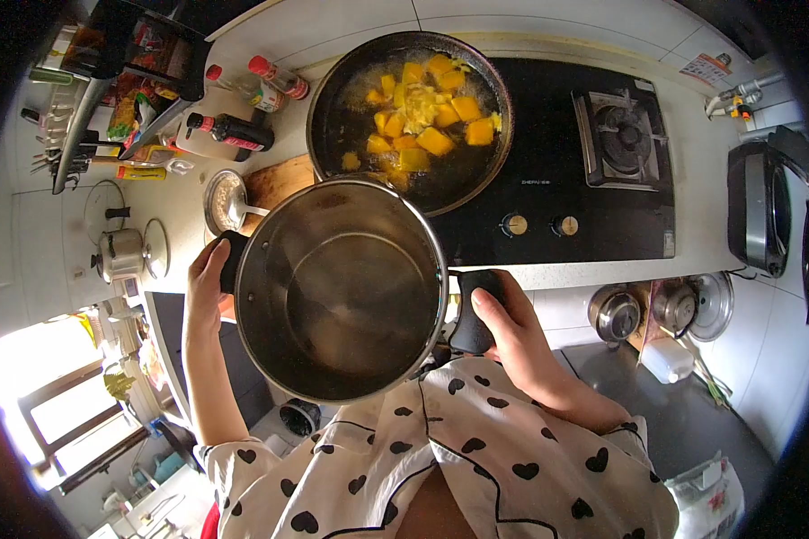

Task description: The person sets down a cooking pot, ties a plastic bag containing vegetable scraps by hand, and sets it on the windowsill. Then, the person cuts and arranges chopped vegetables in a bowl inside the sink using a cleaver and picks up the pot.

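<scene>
White desk [602, 36] carries a black hob [557, 162]; its brand print is unreadable. Your left hand [205, 292] and right hand [505, 328] each close a grip on the steel pot's [337, 287] handles.

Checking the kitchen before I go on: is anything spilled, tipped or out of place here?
Nothing looks spilled. The steel pot is held level off the counter, left hand and right hand on its black handles. The wok of orange chunks sits squarely on the stove.
</scene>
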Action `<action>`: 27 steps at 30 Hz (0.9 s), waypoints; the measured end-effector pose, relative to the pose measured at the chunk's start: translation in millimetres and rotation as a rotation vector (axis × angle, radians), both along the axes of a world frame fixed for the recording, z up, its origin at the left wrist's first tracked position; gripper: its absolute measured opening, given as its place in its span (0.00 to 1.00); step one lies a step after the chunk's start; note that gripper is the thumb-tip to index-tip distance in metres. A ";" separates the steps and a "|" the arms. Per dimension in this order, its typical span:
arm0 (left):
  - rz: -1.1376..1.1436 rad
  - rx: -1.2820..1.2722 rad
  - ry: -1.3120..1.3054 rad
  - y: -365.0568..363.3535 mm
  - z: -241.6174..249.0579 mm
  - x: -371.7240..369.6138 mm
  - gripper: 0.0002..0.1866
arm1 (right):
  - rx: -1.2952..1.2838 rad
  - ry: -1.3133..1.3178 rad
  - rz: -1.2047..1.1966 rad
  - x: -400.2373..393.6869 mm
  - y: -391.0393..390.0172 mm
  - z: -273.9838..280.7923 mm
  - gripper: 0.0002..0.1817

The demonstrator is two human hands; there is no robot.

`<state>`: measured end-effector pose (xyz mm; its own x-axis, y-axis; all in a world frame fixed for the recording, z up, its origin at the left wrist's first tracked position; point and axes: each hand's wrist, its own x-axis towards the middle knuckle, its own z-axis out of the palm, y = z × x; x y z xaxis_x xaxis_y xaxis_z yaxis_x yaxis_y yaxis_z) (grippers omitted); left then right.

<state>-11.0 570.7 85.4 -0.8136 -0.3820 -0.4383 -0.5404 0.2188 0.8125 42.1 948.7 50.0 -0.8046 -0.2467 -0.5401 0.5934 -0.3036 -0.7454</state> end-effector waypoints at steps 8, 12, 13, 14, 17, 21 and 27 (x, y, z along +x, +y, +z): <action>0.006 -0.024 -0.012 -1.4 1.1 -1.1 0.22 | 0.019 -0.024 0.026 -2.7 -0.7 3.3 0.20; -0.019 -0.009 -0.008 -3.0 0.4 -0.9 0.22 | 0.034 -0.018 0.028 -1.5 -1.7 1.1 0.21; -0.025 -0.005 -0.005 -3.5 0.4 -0.9 0.22 | 0.038 -0.014 0.032 -1.6 -1.6 0.8 0.21; -0.021 -0.004 -0.009 -3.6 0.7 -1.5 0.22 | 0.043 -0.011 0.036 -2.1 -1.8 0.5 0.21; -0.001 -0.015 -0.011 0.1 2.2 -2.6 0.21 | 0.060 -0.006 0.035 -1.8 -2.1 0.4 0.20; 0.004 -0.036 -0.022 0.8 3.6 -3.8 0.21 | 0.015 -0.015 0.020 -0.8 -3.9 -4.9 0.20; -0.001 -0.022 -0.040 -5.2 1.0 -3.6 0.21 | 0.016 -0.047 0.024 -2.3 -3.6 0.3 0.19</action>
<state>-14.7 565.5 86.4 -0.7962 -0.3908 -0.4619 -0.5720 0.2373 0.7852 39.9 945.1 50.4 -0.7725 -0.2561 -0.5811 0.6346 -0.2770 -0.7215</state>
